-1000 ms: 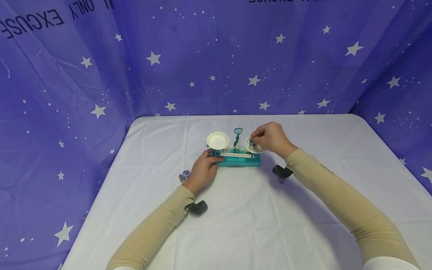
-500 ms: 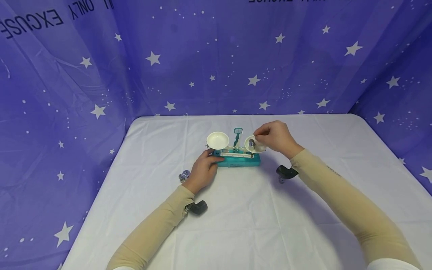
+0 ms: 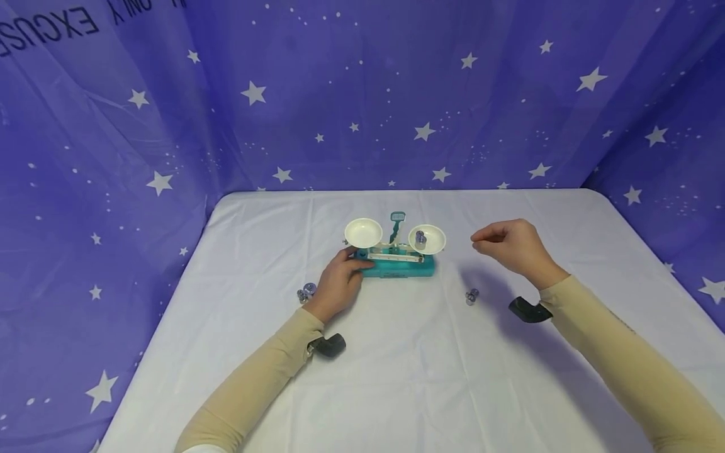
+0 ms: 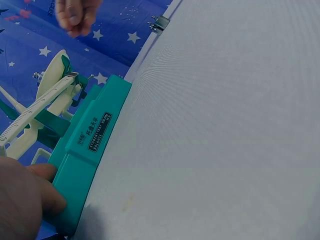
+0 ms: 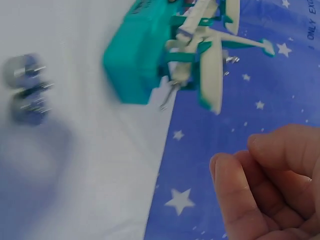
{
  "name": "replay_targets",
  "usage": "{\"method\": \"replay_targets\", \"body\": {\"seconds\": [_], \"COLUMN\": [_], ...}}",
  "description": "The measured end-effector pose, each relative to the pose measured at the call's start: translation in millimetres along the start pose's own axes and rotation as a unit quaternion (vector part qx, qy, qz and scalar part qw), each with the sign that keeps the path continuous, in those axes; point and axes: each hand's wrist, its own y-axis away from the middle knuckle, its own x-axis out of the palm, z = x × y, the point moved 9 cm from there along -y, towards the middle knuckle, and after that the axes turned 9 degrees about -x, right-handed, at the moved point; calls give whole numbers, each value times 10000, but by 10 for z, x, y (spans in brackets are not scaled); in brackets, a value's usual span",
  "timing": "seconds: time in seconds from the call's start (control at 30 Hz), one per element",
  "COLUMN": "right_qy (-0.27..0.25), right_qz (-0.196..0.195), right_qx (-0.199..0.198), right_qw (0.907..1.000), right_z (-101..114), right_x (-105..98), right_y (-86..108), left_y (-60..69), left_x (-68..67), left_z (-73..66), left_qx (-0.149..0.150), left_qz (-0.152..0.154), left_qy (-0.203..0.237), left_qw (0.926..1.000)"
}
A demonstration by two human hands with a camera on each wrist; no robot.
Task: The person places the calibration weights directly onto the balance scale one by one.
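Note:
A green balance scale (image 3: 399, 267) with two white pans stands on the white table. My left hand (image 3: 338, 284) grips the left end of its base, thumb in front; the left wrist view also shows this hand (image 4: 25, 200) on the green base (image 4: 95, 135). The left pan (image 3: 364, 233) is bare, while small shiny metal pieces (image 3: 421, 238) sit in the right pan (image 3: 436, 240). Off to the right of the scale, my right hand (image 3: 518, 248) is raised with bent fingers. It holds nothing, as the right wrist view of the hand (image 5: 270, 185) shows.
Shiny metal pieces (image 3: 307, 292) lie left of my left hand. Others (image 3: 472, 296) lie on the table in front and to the right of the scale. A purple curtain with white stars (image 3: 340, 94) hangs behind the table. Each wrist bears a black device (image 3: 530, 309).
My right hand has let go of the metal piece in the right pan and moved away to the right. The left hand keeps its grip on the base.

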Motion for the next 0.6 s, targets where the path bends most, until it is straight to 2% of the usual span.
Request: {"method": "replay_targets", "body": {"seconds": [0.27,0.6], "right_qy": [14,-28], "right_qz": [-17,29], "right_qx": [88,172], "right_qw": [10000,9998], "right_z": [-310,-503], "right_x": [75,271], "right_y": [226,343], "left_y": [4,8], "left_x": [-28,0], "left_z": [-7,7], "left_qx": [75,121], "left_qz": [-52,-30], "left_qy": [-25,-43], "left_qw": [10000,9999]}}
